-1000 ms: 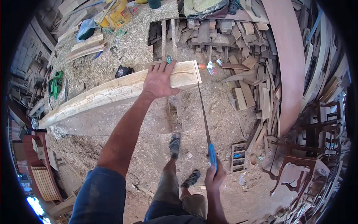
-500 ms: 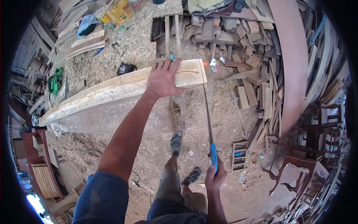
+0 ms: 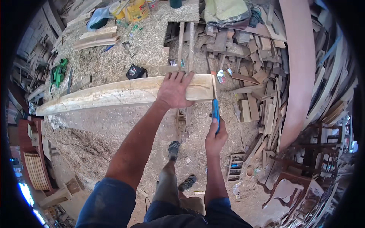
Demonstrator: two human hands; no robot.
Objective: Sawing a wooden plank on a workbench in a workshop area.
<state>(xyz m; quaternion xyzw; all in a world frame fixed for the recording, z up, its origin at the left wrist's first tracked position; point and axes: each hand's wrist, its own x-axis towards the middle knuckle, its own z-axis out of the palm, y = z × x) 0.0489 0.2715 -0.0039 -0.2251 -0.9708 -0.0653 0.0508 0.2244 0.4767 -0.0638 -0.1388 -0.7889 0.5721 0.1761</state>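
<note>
A long, pale, slightly curved wooden plank (image 3: 125,89) lies across the scene from the far left, its squared end just right of my left hand. My left hand (image 3: 175,91) rests flat on top near that end, fingers stretched out and thumb by the near edge. In my right hand (image 3: 216,140) is the blue handle of a handsaw (image 3: 215,110), fingers wrapped round it. The handle is close to the plank's near edge. Its narrow blade runs away from me along the plank's end, and the tip shows past the far edge.
Offcuts (image 3: 247,89) lie heaped at the right beside a broad, curved reddish board (image 3: 298,76). A green power tool (image 3: 58,73), a black object (image 3: 135,71) and a yellow tub (image 3: 136,10) sit among wood shavings. Carved wooden furniture (image 3: 291,190) stands at lower right.
My right hand has pushed the saw away from me, bringing its handle up to the plank's near edge. My left hand stays on the plank; the whole view has shifted slightly.
</note>
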